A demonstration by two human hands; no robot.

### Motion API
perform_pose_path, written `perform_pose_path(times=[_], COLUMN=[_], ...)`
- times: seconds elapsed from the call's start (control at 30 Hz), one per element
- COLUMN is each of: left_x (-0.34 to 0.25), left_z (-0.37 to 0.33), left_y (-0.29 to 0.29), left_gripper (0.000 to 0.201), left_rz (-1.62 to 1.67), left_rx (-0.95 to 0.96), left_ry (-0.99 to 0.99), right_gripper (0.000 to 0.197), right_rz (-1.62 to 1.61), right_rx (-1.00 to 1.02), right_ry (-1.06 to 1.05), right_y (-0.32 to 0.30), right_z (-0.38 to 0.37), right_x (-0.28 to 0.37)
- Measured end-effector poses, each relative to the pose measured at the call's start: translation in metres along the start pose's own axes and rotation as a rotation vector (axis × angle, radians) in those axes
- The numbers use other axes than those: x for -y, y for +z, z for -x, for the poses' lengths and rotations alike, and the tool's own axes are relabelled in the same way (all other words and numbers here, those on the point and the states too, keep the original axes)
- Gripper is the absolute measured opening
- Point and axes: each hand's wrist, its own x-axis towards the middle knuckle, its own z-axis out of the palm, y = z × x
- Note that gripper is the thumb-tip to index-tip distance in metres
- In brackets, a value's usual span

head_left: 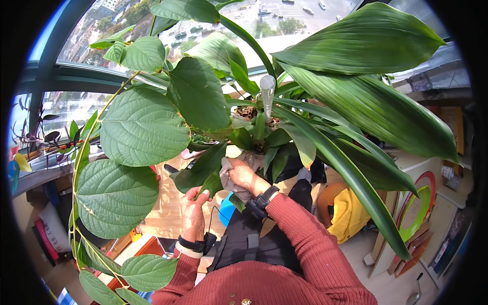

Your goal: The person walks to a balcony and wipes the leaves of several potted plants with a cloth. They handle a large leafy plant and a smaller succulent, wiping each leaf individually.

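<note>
My left hand holds the tip of a long dark green leaf from below, fingers curled around it. My right hand is shut on a grey cloth pressed against the same leaf near its base. Both sleeves are rust red, with a dark band on each wrist. The leaf belongs to a large potted plant with broad strap leaves. A clear glass watering bulb stands upright in its soil.
A second plant with big round veined leaves hangs at the left. Curved windows lie behind. A yellow bag, stacked boards and a round green-and-red frame sit on the floor at the right.
</note>
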Motion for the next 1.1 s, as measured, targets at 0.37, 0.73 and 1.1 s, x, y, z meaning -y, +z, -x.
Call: perform_pose_path(times=[0.37,0.73,1.1], left_x=[-0.029,0.0,-0.049], left_z=[-0.01,-0.114,-0.075], left_y=[0.008,0.174,0.127], left_gripper=[0.058,0.06,0.043], left_rz=[-0.957,-0.129,0.069], left_rx=[-0.124,0.436,0.58], left_ry=[0.796,-0.065,-0.189], right_gripper=[0.046,0.048,0.039], right_rz=[-0.454,-0.722,-0.779], right_rx=[0.317,0.201,-0.172], right_ry=[-0.036,0.135,0.056], right_y=[-0.026,-0.079,-0.114], right_z=[0.135,0.197,0.198], right_x=[0.074,0.05,0.05])
